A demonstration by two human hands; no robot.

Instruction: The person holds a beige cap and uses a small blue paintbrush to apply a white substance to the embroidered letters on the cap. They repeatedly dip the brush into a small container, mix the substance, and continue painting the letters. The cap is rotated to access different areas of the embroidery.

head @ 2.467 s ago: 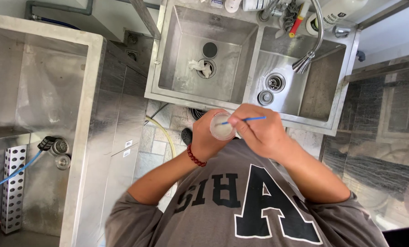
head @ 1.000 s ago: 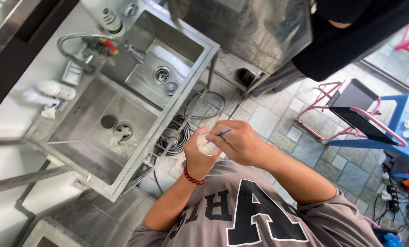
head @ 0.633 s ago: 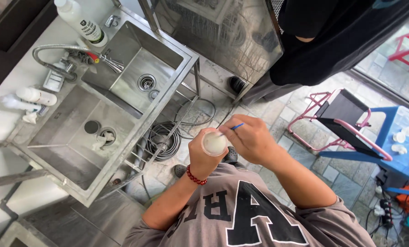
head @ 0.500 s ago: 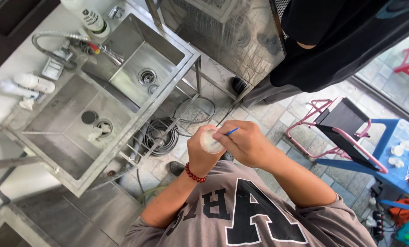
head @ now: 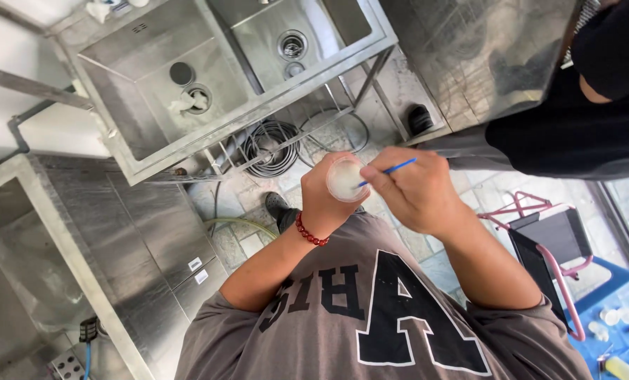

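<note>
Right hand (head: 416, 190) has its fingertips pinched tight on a thin blue stick (head: 392, 169), tip poking down into a small clear cup (head: 345, 178). Left hand (head: 325, 204) is wrapped around that cup from below, fingers curled closed on its wall, red bead bracelet (head: 312, 233) on the wrist. The cup sits up in mid-air in front of the chest, over the tiled floor, nothing under it to rest on.

What I'd worry about: the cup looks soft and see-through with something pale inside, so squeezing harder while the stick pokes about could buckle the wall and slop the stuff onto the grey shirt (head: 371, 309). The stick's skinny too, so a sideways push on the rim might flip it out of the pinch.

Room-wise, both elbows are free. The steel double sink (head: 216, 77) is far left, its front edge well apart from the hands, with coiled hose (head: 269, 144) under it. Someone in black (head: 575, 134) stands near on the far right, so swinging that way is the tight side. A pink-framed chair (head: 547, 239) sits just beside the right forearm.
</note>
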